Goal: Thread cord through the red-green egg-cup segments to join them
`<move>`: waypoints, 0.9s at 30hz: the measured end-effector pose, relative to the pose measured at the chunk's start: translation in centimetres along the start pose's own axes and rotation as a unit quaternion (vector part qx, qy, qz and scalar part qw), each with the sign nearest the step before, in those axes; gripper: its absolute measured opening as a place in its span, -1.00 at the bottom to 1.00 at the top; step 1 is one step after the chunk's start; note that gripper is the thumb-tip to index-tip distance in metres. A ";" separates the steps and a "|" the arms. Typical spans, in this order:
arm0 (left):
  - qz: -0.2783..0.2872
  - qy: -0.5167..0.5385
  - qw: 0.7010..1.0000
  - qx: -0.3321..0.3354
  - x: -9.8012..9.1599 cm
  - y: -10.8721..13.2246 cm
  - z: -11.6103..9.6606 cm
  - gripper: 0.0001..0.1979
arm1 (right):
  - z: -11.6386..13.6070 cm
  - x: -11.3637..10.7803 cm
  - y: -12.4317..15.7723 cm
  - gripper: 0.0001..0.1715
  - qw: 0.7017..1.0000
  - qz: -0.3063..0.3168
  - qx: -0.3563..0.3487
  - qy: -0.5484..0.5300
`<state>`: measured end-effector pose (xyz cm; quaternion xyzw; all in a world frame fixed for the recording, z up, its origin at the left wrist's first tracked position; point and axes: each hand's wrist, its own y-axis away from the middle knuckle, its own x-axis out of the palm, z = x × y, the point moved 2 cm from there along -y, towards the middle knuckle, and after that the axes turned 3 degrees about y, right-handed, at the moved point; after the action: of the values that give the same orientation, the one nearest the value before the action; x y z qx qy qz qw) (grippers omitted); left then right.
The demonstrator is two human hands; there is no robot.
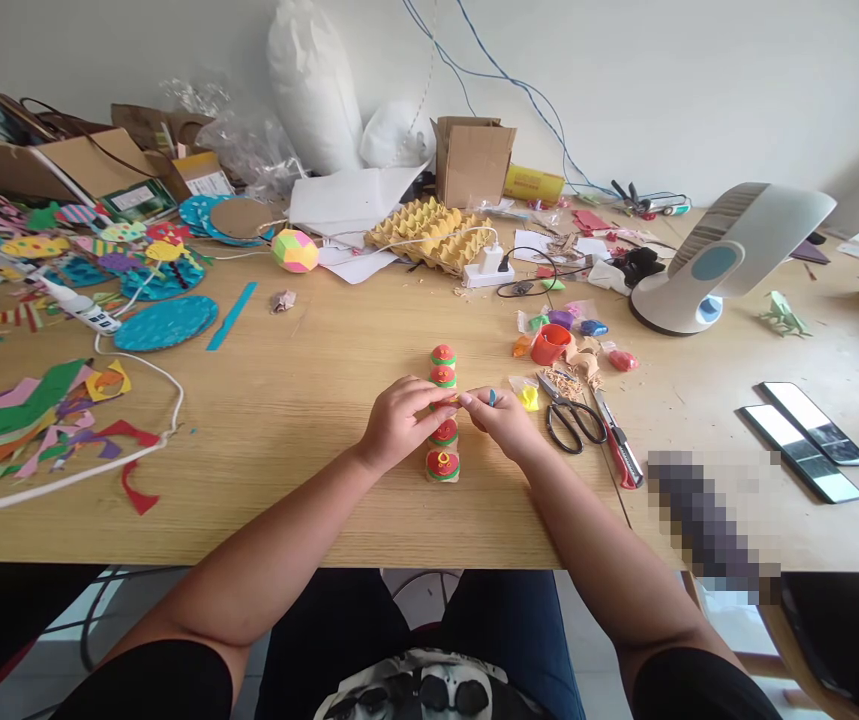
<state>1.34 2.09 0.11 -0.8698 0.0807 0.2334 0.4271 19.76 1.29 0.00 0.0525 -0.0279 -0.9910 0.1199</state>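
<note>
My left hand reaches over a row of small tan pieces, its fingers pressed together at the tips. What they pinch is too small and covered to name. My right hand meets it from the other side, closed, with a small blue-ended thing sticking up between its fingers. A bit of yellow shows between the fingertips. The row runs away from me; the nearest decorated piece has a red top, a green band and yellow trim. The farthest piece is also red and green. My hands hide part of the row's middle.
Black-handled scissors, a red utility knife, an orange cup and several bagged clay lumps lie to the right. A white fan stands behind. Paper scraps and a white cable occupy the left.
</note>
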 end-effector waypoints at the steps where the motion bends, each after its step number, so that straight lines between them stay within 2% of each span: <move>1: 0.001 0.003 1.000 0.001 0.1 0.0 0.0 -0.87 | 0.1 0.0 0.0 -0.36 1.000 0.003 -0.002 0.003; 7: -0.013 0.004 1.000 0.011 0.0 -0.1 -0.1 -0.92 | -0.3 0.0 0.0 -0.28 0.999 0.018 -0.004 -0.034; 11: -0.021 -0.010 1.000 0.017 -0.2 -0.1 -0.1 -0.92 | -0.4 0.2 0.0 -0.41 0.999 0.015 0.004 -0.050; 17: -0.013 0.003 1.000 -0.009 -0.2 -0.1 -0.2 -0.85 | -0.3 0.2 -0.2 -0.44 0.998 0.005 0.008 -0.064; 27: -0.015 0.000 1.000 0.009 -0.2 -0.1 0.0 -0.93 | -0.8 0.1 -0.4 -0.49 0.996 0.014 0.021 -0.080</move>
<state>1.20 2.13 0.34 -0.8673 0.0699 0.2260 0.4380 19.67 1.58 -0.81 -0.0248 -0.0590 -0.9894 0.1301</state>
